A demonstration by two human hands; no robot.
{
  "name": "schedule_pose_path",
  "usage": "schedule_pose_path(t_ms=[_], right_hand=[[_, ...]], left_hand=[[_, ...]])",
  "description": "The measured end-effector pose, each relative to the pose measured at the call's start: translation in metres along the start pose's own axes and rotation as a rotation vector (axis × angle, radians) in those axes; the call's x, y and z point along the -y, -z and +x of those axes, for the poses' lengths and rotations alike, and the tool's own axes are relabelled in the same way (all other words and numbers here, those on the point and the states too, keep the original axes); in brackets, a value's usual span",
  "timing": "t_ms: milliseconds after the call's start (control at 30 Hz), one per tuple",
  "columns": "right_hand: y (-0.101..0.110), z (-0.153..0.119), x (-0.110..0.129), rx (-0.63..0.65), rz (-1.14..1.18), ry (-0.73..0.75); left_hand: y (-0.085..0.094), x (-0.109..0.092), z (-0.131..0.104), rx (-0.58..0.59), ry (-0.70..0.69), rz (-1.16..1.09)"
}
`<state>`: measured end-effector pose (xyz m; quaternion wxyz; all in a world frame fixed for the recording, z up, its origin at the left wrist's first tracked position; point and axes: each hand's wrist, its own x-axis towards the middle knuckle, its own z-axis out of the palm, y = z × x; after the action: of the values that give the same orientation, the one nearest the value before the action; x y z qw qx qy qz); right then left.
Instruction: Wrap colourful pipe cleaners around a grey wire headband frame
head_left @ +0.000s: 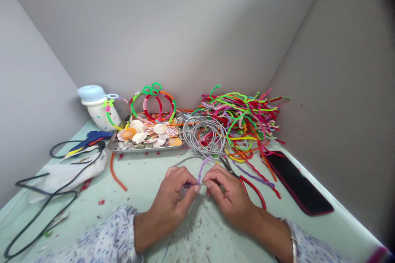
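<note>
Between the finger and thumb of my left hand (173, 195), a purple pipe cleaner (202, 169) is pinched, its upper part sticking up between the hands. My right hand (231, 197) is closed in a pinch right beside it, on a thin grey end that looks like wire; the fingers partly hide it. A loose coil of grey wire (205, 136) lies just beyond, with a strand running behind my left hand. Scissors with red handles (254, 191) rest beside and partly behind my right hand.
A metal tray (145, 151) of shells (154, 133) stands behind, with pipe-cleaner rings (159, 109) on it. A big heap of coloured pipe cleaners (243, 111) is at back right, a phone (299, 185) at right. Left are a white bottle (100, 113) and black cable (46, 193).
</note>
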<state>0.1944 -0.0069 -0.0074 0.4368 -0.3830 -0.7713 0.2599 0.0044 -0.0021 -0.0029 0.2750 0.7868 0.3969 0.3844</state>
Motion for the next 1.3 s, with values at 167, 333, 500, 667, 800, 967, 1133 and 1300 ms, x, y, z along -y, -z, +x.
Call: schedule_pose_path(t_ms=[167, 333, 500, 667, 800, 967, 1133, 1300], right_hand=[[0.0, -0.0018, -0.0011, 0.015, -0.018, 0.02], [0.0005, -0.0008, -0.001, 0.026, -0.023, 0.028], [-0.0001, 0.0006, 0.0003, -0.006, -0.015, -0.005], [-0.0017, -0.0007, -0.0023, -0.047, 0.019, -0.092], [-0.0026, -0.0016, -0.0042, -0.042, 0.044, -0.117], [-0.0034, -0.0016, -0.0039, -0.045, 0.051, -0.108], [-0.0035, -0.0012, -0.0038, -0.037, 0.025, -0.088], [-0.0026, -0.0015, -0.0028, -0.032, 0.001, -0.067]], left_hand=[[0.0013, -0.0001, 0.0001, 0.013, 0.01, -0.016], [0.0023, -0.002, 0.0004, 0.02, 0.021, -0.018], [0.0014, -0.0019, 0.0006, 0.017, 0.008, 0.021], [0.0006, -0.0012, 0.0015, -0.002, 0.007, 0.082], [0.0007, 0.0002, 0.0019, -0.007, 0.016, 0.09], [0.0008, 0.0004, 0.003, -0.01, 0.015, 0.095], [0.0008, -0.0006, 0.0037, -0.019, 0.004, 0.097], [0.0006, -0.0011, 0.0031, -0.026, 0.001, 0.098]])
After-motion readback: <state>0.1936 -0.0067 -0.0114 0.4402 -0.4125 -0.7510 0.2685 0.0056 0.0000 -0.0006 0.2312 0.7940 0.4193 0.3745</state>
